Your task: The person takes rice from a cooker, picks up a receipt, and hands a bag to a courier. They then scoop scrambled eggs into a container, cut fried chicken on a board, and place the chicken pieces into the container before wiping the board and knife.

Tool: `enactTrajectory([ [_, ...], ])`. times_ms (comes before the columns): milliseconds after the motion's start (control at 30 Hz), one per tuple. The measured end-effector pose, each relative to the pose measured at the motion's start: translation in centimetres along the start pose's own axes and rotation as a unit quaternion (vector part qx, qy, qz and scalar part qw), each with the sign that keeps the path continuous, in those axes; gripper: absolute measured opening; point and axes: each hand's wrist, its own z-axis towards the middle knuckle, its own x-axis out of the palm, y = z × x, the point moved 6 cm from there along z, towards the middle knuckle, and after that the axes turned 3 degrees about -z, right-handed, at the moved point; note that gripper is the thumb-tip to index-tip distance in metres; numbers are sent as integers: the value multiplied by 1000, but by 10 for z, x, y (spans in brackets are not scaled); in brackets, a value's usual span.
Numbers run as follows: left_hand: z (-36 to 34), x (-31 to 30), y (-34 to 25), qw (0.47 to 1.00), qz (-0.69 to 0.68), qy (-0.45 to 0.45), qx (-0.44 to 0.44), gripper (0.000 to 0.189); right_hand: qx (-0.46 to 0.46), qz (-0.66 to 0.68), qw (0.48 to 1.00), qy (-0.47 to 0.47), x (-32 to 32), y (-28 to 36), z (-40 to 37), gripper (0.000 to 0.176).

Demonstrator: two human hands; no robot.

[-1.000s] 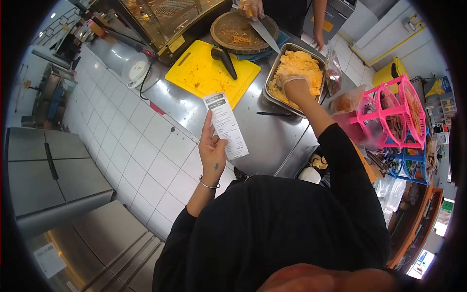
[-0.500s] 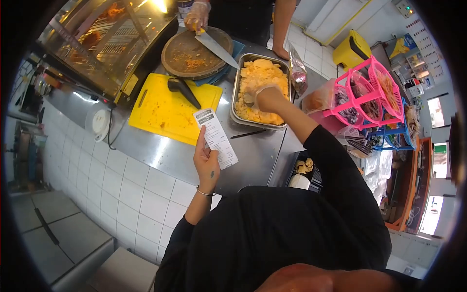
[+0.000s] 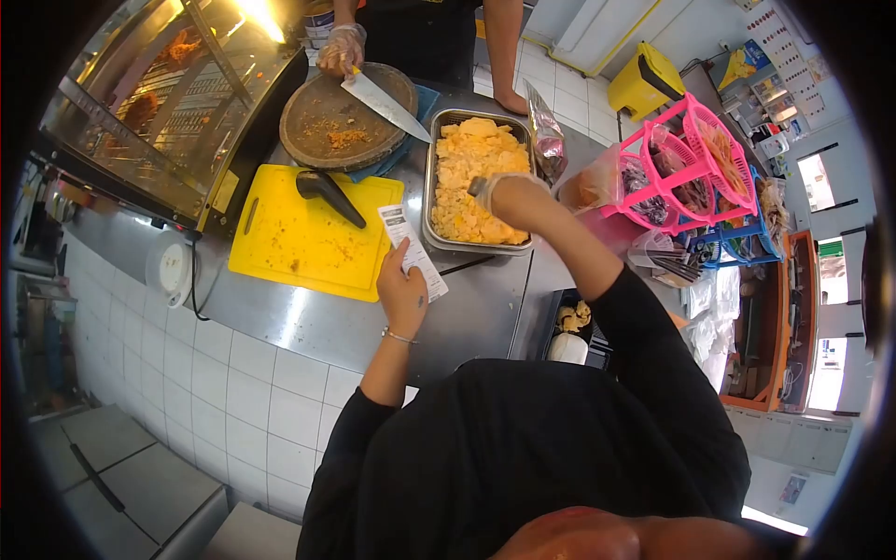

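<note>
My left hand [image 3: 404,291] pinches a long white printed paper slip [image 3: 399,227] between thumb and fingers, over the counter beside the cutting board. My right hand [image 3: 518,201] is over a deep metal tray [image 3: 431,201] filled with yellow-orange rice-like food [image 3: 476,149]. Its fingers are closed around a small grey metal utensil [image 3: 478,187], whose tip points left over the food; clear plastic shows around the fingers. A thin black stick [image 3: 467,265] lies just in front of the tray.
A yellow cutting board [image 3: 308,245] carries a black-handled tool [image 3: 329,196]. Across the counter, a person's gloved hand [image 3: 343,51] holds a large knife [image 3: 387,105] over a round chopping block [image 3: 313,126]. Pink basket racks [image 3: 686,177] stand right; a glass food warmer [image 3: 168,103] left.
The view has shifted, so the counter items sit further left. My left hand and the slip have moved nearer the tray. My right hand has drawn slightly toward me over the food.
</note>
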Motion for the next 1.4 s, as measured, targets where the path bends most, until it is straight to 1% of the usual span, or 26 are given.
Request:
enactTrajectory([
  [67, 6, 9, -6, 999, 44, 24, 4, 47, 81, 12, 997, -3, 5, 12, -21, 28],
  [100, 8, 13, -4, 998, 45, 36, 3, 47, 121, 18, 993, -6, 8, 18, -30, 28],
  [167, 11, 24, 2, 997, 45, 58, 1, 47, 145, 21, 988, -57, 39, 32, -36, 26],
  [200, 11, 23, -1, 998, 40, 39, 27, 47, 157, 22, 984, -84, 52, 32, -35, 25],
  [300, 12, 25, -2, 995, 76, 56, 22, 46, -5, -4, 1000, 2, 71, 40, -22, 24],
  [333, 11, 24, -2, 995, 75, 57, 26, 46, -22, 54, 998, 37, 76, 36, -13, 26],
  [400, 12, 22, -1, 995, 71, 57, 37, 46, -153, 3, 988, 1, 66, 32, 0, 21],
  [433, 13, 19, -4, 995, 67, 68, 27, 46, -219, -25, 975, -17, 62, 28, 3, 20],
  [467, 13, 17, -7, 995, 61, 79, 15, 47, -200, 102, 972, -67, 55, 15, 9, 22],
  [500, 11, 17, -8, 995, 54, 90, 1, 47, -153, 72, 984, -63, 44, 11, 17, 24],
  [567, 7, 19, -4, 996, 47, 80, 4, 47, -52, 15, 997, -55, 15, 9, 25, 30],
  [600, 7, 21, -2, 996, 44, 78, 9, 48, 9, -6, 999, -43, 19, 3, 37, 29],
  [667, 4, 25, 0, 997, 30, 60, 23, 49, -35, -51, 995, -83, 48, 14, 44, 26],
  [700, 2, 24, 0, 998, 22, 49, 29, 49, -59, -74, 990, -103, 46, 26, 39, 25],
  [733, 2, 24, 1, 998, 31, 48, 41, 50, -82, -78, 989, -91, 42, 28, 33, 26],
  [800, -1, 24, 2, 996, 48, 42, 59, 51, -91, -82, 991, -57, 24, 18, 28, 28],
  [833, -1, 24, 2, 997, 40, 41, 52, 52, -94, -83, 991, -40, 19, 14, 28, 28],
  [867, -1, 24, 1, 998, 32, 41, 47, 52, -70, -89, 990, -87, 11, 9, 29, 29],
  [967, 1, 24, 2, 997, 34, 68, 11, 53, -41, -95, 984, -146, 7, 19, 25, 30],
  [1000, 1, 25, 4, 996, 39, 80, -5, 54, -36, -85, 988, -124, 14, 29, 20, 29],
  [1067, 0, 26, 7, 996, 41, 76, 6, 54, -25, -65, 994, -81, 30, 48, 5, 28],
  [1167, 1, 25, 5, 995, 42, 85, 1, 54, -31, -43, 994, -97, 67, 43, 9, 31],
  [1200, 0, 24, 3, 995, 40, 89, -7, 54, -74, -61, 994, -48, 61, 39, 12, 33],
  [1300, 0, 22, -2, 994, 45, 100, -26, 54, -39, -40, 995, -77, 15, 33, 16, 33],
  [1333, 0, 23, 0, 995, 44, 92, -17, 54, -55, -32, 991, -119, 23, 26, 27, 38],
  [1400, -1, 25, 6, 996, 42, 76, 1, 53, -81, -45, 990, -110, 55, 25, 33, 40],
])
